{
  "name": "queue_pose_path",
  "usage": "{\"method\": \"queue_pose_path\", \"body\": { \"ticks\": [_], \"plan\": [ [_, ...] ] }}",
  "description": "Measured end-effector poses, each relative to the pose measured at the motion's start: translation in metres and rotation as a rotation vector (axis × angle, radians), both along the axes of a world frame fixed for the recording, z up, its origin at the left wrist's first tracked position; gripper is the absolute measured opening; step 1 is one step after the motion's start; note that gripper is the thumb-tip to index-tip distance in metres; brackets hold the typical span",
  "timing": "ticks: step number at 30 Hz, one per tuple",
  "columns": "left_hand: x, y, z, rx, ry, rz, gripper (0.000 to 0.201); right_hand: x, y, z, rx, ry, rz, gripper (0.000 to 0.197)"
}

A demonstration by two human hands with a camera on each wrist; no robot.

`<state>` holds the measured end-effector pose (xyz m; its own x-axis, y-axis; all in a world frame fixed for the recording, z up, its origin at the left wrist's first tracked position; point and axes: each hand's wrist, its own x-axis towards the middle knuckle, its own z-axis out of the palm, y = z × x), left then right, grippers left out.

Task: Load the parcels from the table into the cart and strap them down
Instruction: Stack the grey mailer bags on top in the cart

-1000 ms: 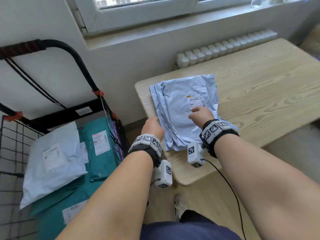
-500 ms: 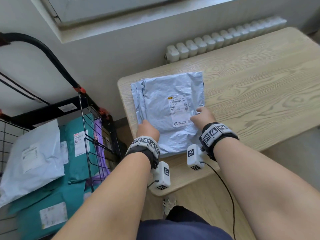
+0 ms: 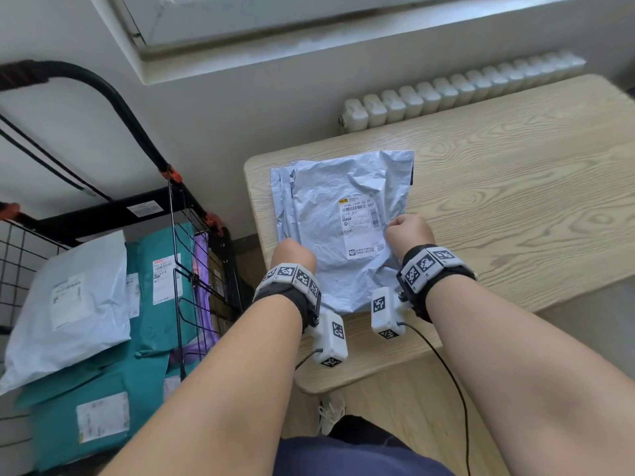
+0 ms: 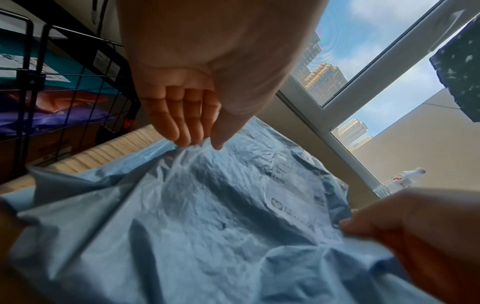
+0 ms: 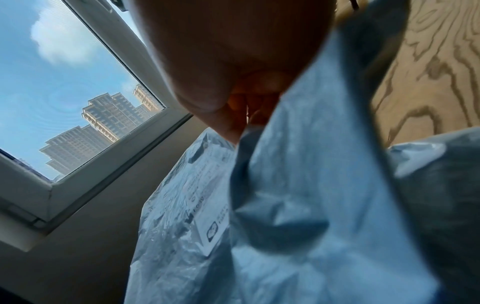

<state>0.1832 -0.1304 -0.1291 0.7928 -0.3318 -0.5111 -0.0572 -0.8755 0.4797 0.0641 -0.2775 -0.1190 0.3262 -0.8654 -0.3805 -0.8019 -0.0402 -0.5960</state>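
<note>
A grey-blue plastic parcel [image 3: 343, 228] with a white label lies on the near left corner of the wooden table [image 3: 498, 187], on top of another grey parcel [image 3: 280, 187]. My left hand [image 3: 293, 250] pinches the crinkled film at its left side; the left wrist view shows my left hand [image 4: 200, 142] with thumb and fingers closed on the grey-blue parcel [image 4: 207, 216]. My right hand [image 3: 409, 231] grips the right edge beside the label, and in the right wrist view my right hand [image 5: 241, 125] pinches a fold of the grey-blue parcel [image 5: 298, 205]. The black wire cart [image 3: 178, 255] stands to the left.
Inside the cart lie teal parcels [image 3: 161, 286], a white parcel [image 3: 72, 304] and a purple one [image 3: 201, 269]. Its black handle [image 3: 113, 101] arches up at the left. A white radiator [image 3: 446, 94] and a window sill run behind the table.
My right hand has slid from the top of the parcel to its right edge, and both hands now pinch the film. The label has come fully into sight.
</note>
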Motion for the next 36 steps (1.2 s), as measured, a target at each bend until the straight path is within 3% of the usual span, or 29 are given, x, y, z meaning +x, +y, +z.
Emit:
{"method": "queue_pose_path", "body": {
  "ticks": [8, 16, 24, 30, 36],
  "plan": [
    [-0.007, 0.027, -0.018, 0.045, -0.045, 0.054, 0.022, -0.009, 0.014, -0.003, 0.086, 0.130, 0.021, 0.014],
    [0.007, 0.042, -0.006, -0.090, -0.149, 0.126, 0.023, 0.015, 0.034, 0.003, 0.005, -0.071, -0.024, 0.021],
    [0.067, 0.120, 0.016, -0.173, -0.262, 0.303, 0.019, 0.104, 0.094, 0.020, 0.036, -0.175, 0.126, 0.026],
    [0.130, 0.218, 0.022, -0.106, -0.287, 0.464, 0.027, 0.190, 0.185, 0.029, 0.137, -0.226, 0.281, 0.034],
    [0.184, 0.312, 0.021, -0.097, -0.295, 0.659, 0.024, 0.265, 0.274, 0.009, 0.211, -0.173, 0.378, 0.030]
  ]
}}
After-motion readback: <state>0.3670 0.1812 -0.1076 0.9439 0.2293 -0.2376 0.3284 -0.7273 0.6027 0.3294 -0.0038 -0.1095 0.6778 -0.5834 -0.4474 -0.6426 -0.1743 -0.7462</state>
